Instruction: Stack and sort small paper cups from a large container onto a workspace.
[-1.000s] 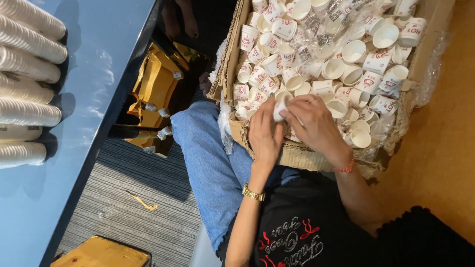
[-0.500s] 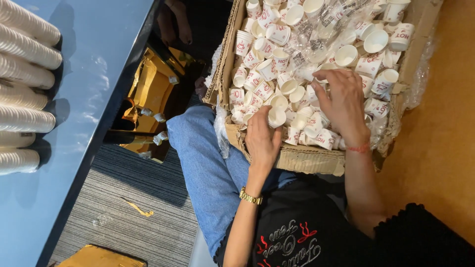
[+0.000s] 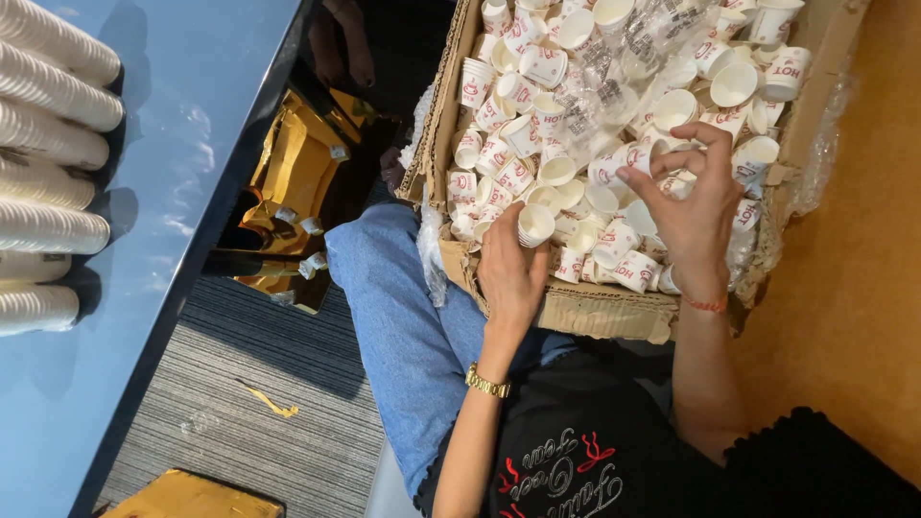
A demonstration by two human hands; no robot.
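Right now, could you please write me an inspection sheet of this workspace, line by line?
Surface: blue table on the left; a cardboard box rests on the person's lap.
Job's things: the box is full of loose small paper cups, white with red print; a short stack of cups is in the left hand.
Clutter: crumpled clear plastic wrap lies among the cups.
Grippers: left hand holds the stack; right hand pinches among the loose cups, what it holds is unclear.
Cables: nothing seen.
Surroundings: rows of stacked cups lie on the table; yellow bags on the grey carpet; wooden wall on the right.
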